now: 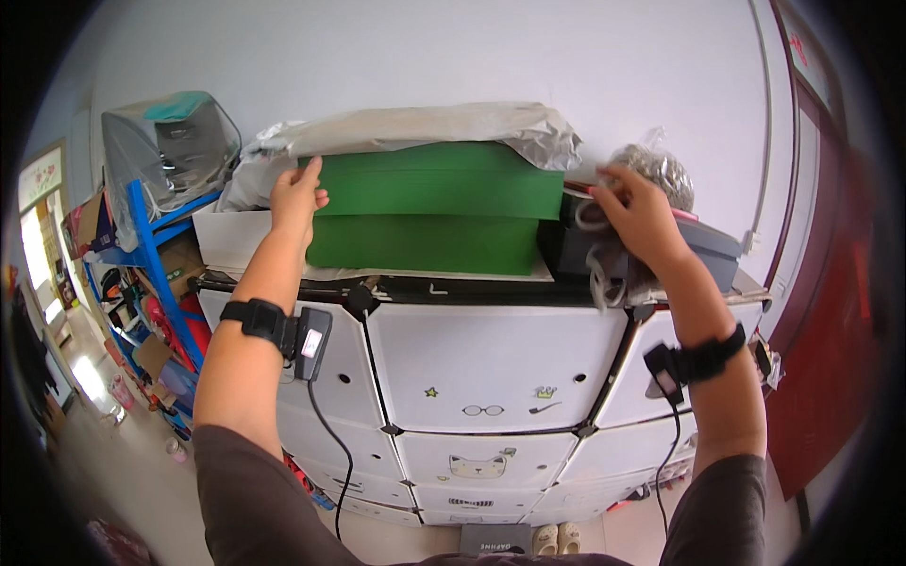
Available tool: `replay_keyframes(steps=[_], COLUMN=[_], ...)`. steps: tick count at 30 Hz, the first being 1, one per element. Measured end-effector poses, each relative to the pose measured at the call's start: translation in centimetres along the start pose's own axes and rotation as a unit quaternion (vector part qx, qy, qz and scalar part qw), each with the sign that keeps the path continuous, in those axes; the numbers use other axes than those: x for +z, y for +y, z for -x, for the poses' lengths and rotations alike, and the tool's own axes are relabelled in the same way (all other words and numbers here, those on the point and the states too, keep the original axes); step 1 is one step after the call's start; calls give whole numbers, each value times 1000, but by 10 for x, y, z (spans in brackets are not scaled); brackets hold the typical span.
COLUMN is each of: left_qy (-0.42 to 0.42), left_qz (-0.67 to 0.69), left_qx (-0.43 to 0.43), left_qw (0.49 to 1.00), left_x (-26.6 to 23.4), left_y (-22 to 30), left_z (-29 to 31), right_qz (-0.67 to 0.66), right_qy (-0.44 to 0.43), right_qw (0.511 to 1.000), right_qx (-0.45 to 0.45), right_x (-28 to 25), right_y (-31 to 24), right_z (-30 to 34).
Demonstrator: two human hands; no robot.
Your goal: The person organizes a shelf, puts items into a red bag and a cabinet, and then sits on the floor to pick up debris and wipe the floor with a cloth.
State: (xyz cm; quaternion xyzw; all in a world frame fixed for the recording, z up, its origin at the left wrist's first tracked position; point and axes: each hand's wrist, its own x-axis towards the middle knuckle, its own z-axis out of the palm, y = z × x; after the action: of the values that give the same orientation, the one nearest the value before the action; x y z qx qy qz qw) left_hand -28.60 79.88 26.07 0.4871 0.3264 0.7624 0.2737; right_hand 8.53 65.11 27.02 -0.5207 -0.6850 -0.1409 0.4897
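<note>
A long green box point(429, 203) sits on top of a white storage cabinet point(495, 358), with crumpled greyish wrapping paper point(444, 124) over its top. My left hand point(298, 200) is closed at the box's left end, its bent fingers against the upper edge. Past the right end, my right hand point(640, 209) hovers with bent fingers and a gap between thumb and forefinger; its fingertips are slightly blurred. Pale looped straps point(600, 269) hang just below that hand, and I cannot tell if it touches them. A dark box point(703, 250) lies partly behind my right wrist.
A clear plastic bag with crinkled contents point(665, 174) rests at the back right. To the left stand a white box point(222, 236) and a blue shelf rack point(156, 255) topped by a bagged item point(175, 146). Pale clogs point(557, 540) are on the floor; a dark red door point(830, 330) is at right.
</note>
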Motion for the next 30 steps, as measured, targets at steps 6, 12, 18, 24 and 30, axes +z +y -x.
replay_keyframes(steps=[6,12,18,24,30], left_qy=[-106,-338,-287,-449,-603], left_qz=[32,-96,-58,-31,-1], left_qx=[-11,-151,-391,-498,-539], left_qw=[994,924,872,741,588], left_x=[-5,-27,-7,87,185], left_y=[-41,-79,-123,-107,-90], left_z=[86,289,441,566,669], right_qz=[-439,-624,-591,-473,-548], right_qy=[-97,83,237,337,433], right_qw=[778,463,421,439,437], right_qx=[438,624,645,686,566], right_x=[5,-26,-123,-214,-332], right_y=[51,136,169,207,188], right_z=[187,387,490,589,636])
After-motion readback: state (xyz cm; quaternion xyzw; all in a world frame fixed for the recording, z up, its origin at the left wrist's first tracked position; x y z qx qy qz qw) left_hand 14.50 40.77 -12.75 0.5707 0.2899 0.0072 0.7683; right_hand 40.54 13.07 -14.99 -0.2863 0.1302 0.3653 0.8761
